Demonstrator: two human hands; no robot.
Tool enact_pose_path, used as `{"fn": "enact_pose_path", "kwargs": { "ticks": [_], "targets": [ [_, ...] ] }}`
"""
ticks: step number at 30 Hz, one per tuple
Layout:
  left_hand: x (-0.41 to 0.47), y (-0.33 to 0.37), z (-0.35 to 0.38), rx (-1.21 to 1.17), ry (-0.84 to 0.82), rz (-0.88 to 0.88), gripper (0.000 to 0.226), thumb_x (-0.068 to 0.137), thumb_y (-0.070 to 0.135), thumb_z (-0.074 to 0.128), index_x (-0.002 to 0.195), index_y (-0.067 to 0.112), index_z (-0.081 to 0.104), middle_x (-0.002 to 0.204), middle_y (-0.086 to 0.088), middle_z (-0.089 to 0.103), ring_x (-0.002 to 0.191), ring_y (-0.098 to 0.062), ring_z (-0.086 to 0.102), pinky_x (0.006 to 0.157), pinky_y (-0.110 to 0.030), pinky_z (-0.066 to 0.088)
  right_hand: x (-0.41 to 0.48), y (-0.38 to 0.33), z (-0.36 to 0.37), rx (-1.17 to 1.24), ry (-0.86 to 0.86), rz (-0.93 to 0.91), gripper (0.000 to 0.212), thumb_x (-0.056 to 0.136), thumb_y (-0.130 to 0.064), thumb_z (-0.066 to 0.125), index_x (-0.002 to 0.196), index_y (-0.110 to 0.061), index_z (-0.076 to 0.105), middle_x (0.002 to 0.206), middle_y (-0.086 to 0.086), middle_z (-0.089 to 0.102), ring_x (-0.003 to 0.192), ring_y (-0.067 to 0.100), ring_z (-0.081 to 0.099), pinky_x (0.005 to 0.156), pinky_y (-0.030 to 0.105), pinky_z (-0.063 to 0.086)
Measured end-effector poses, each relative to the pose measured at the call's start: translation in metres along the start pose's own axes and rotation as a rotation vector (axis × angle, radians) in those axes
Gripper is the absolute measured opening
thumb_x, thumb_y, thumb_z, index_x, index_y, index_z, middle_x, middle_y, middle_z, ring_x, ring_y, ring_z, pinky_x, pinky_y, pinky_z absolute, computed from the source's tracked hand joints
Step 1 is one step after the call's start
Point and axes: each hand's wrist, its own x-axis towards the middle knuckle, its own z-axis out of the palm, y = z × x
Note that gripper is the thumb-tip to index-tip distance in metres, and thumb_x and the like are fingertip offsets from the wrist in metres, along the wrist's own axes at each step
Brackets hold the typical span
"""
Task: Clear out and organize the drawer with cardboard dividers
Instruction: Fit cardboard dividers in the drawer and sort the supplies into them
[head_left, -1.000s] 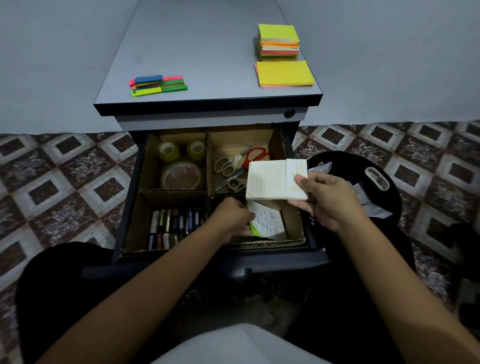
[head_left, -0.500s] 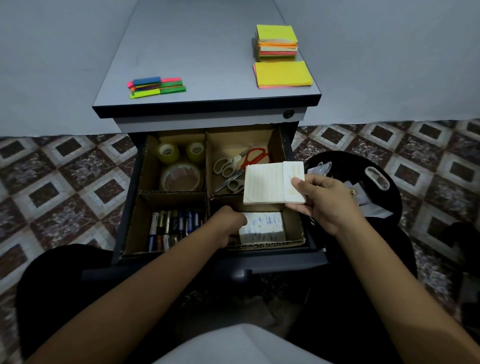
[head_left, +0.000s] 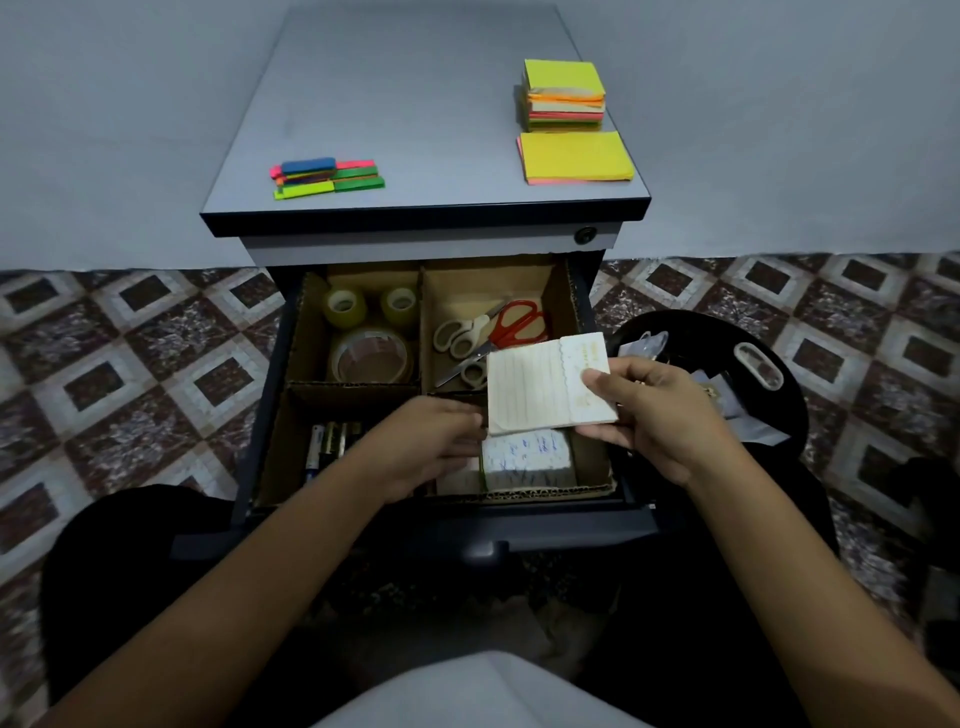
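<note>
The right hand pinches the right end of a cream lined notepad, thumb on top and fingers beneath, above the drawer's front right compartment. Just below those fingers lies a stack of written-on notes. The left hand reaches its fingertips to the stack's left edge, and whether they grip it cannot be told. Scissors lie beyond the fingertips, past the cardboard divider.

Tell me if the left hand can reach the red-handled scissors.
Probably yes: the red-handled scissors lie uncovered in the back right compartment, just beyond the left hand; only the cream lined notepad in the right hand hangs nearby.
</note>
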Motion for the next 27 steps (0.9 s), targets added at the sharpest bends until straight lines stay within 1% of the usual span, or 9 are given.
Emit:
{"fn": "enact_pose_path", "kwargs": {
  "ticks": [3, 7, 9, 11, 14, 17, 20, 24, 27],
  "targets": [
    [-0.016, 0.002, -0.027, 0.071, 0.081, 0.148, 0.018, 0.098, 0.013, 0.046, 0.109, 0.016, 0.059, 0.101, -0.007, 0.065, 0.093, -0.017, 0.064, 0.083, -0.026, 0.052, -0.002, 0.001, 0.003, -0.056, -0.046, 0.017, 0.009, 0.091, -0.009, 0.057, 0.082, -0.01, 0.06, 0.085, 0.007, 0.069, 0.075, 0.016, 0.068, 0.06, 0.028, 0.06],
    [-0.017, -0.005, -0.069, 0.298, 0.438, 0.398, 0.023, 0.098, 0.016, 0.044, 0.116, 0.02, 0.059, 0.105, -0.004, 0.064, 0.089, -0.016, 0.061, 0.078, -0.032, 0.053, -0.002, 0.009, 0.012, -0.18, -0.117, 0.051, 0.009, 0.089, -0.007, 0.058, 0.081, -0.011, 0.058, 0.087, 0.008, 0.067, 0.078, 0.017, 0.067, 0.058, 0.027, 0.059],
    [-0.014, -0.011, -0.088, 0.551, 0.646, 0.537, 0.026, 0.097, 0.017, 0.046, 0.12, 0.018, 0.059, 0.11, 0.002, 0.059, 0.097, -0.014, 0.055, 0.081, -0.028, 0.045, 0.0, 0.015, 0.018, -0.252, -0.134, 0.053, 0.01, 0.089, -0.005, 0.059, 0.082, -0.012, 0.058, 0.086, 0.007, 0.067, 0.077, 0.017, 0.066, 0.056, 0.025, 0.058],
    [-0.005, -0.017, -0.103, 0.694, 0.768, 0.617, 0.03, 0.096, 0.013, 0.048, 0.124, 0.008, 0.058, 0.117, -0.008, 0.056, 0.11, -0.021, 0.05, 0.087, -0.025, 0.035, 0.004, 0.021, 0.025, -0.318, -0.138, 0.057, 0.011, 0.089, -0.004, 0.059, 0.082, -0.013, 0.057, 0.083, 0.006, 0.067, 0.073, 0.015, 0.066, 0.054, 0.022, 0.055],
    [0.012, -0.024, -0.117, 0.743, 0.785, 0.568, 0.038, 0.096, 0.015, 0.048, 0.133, 0.004, 0.049, 0.132, -0.02, 0.045, 0.124, -0.032, 0.042, 0.098, -0.032, 0.033, 0.013, 0.03, 0.035, -0.4, -0.158, 0.088, 0.011, 0.089, -0.003, 0.058, 0.084, -0.012, 0.056, 0.082, 0.007, 0.067, 0.07, 0.014, 0.064, 0.053, 0.022, 0.053],
    [0.022, -0.03, -0.119, 0.738, 0.766, 0.509, 0.05, 0.098, 0.021, 0.045, 0.143, 0.002, 0.034, 0.146, -0.02, 0.033, 0.135, -0.033, 0.031, 0.108, -0.04, 0.03, 0.023, 0.039, 0.042, -0.509, -0.183, 0.112, 0.01, 0.089, -0.004, 0.059, 0.084, -0.011, 0.055, 0.078, 0.007, 0.063, 0.063, 0.015, 0.059, 0.053, 0.024, 0.049],
    [0.024, -0.033, -0.115, 0.754, 0.769, 0.456, 0.056, 0.099, 0.027, 0.041, 0.147, 0.004, 0.024, 0.152, -0.016, 0.023, 0.139, -0.03, 0.026, 0.108, -0.04, 0.03, 0.03, 0.044, 0.045, -0.677, -0.168, 0.117, 0.002, 0.089, -0.009, 0.06, 0.088, -0.007, 0.059, 0.07, 0.006, 0.056, 0.053, 0.014, 0.049, 0.046, 0.023, 0.039],
    [0.024, -0.034, -0.114, 0.761, 0.77, 0.426, 0.057, 0.1, 0.03, 0.04, 0.147, 0.001, 0.025, 0.153, -0.013, 0.021, 0.139, -0.028, 0.025, 0.106, -0.039, 0.032, 0.036, 0.051, 0.046, -0.817, -0.111, 0.121, 0.02, 0.088, -0.01, 0.06, 0.101, 0.004, 0.062, 0.086, 0.01, 0.059, 0.071, 0.017, 0.053, 0.059, 0.024, 0.041],
    [0.024, -0.035, -0.114, 0.763, 0.774, 0.429, 0.056, 0.099, 0.031, 0.04, 0.146, 0.002, 0.027, 0.153, -0.011, 0.022, 0.138, -0.027, 0.028, 0.104, -0.038, 0.034, 0.04, 0.058, 0.044, -0.883, -0.053, 0.119, 0.025, 0.086, -0.016, 0.062, 0.097, 0.006, 0.066, 0.093, 0.018, 0.066, 0.077, 0.022, 0.056, 0.064, 0.025, 0.04]
  ]
}}
